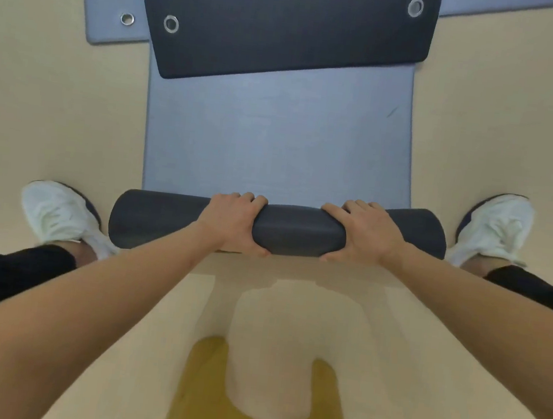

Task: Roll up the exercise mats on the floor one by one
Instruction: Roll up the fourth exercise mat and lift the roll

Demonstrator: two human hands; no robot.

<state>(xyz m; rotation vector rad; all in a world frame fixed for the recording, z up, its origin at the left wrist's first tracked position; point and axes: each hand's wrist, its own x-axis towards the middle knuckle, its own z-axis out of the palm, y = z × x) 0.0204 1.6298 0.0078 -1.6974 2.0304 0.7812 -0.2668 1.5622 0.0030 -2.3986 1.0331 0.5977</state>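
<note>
Dark matte foam roll (297, 229), a smooth cylinder, lies crosswise on the beige floor (38, 113) between two white shoes (61, 212); its unrolled blue-grey mat (276, 140) runs flat away from it, with a fine woven texture. Left hand (235, 222) and right hand (365, 233) each curl over the roll's middle, fingers on top, thumbs under the near side, arms straight. A dark mat (289, 28) with metal eyelets (171, 23) overlaps the far end; no writing is legible.

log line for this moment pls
step: rolling mat | left hand + right hand: grip on roll | flat mat part ahead | dark mat overlapping far end
</note>
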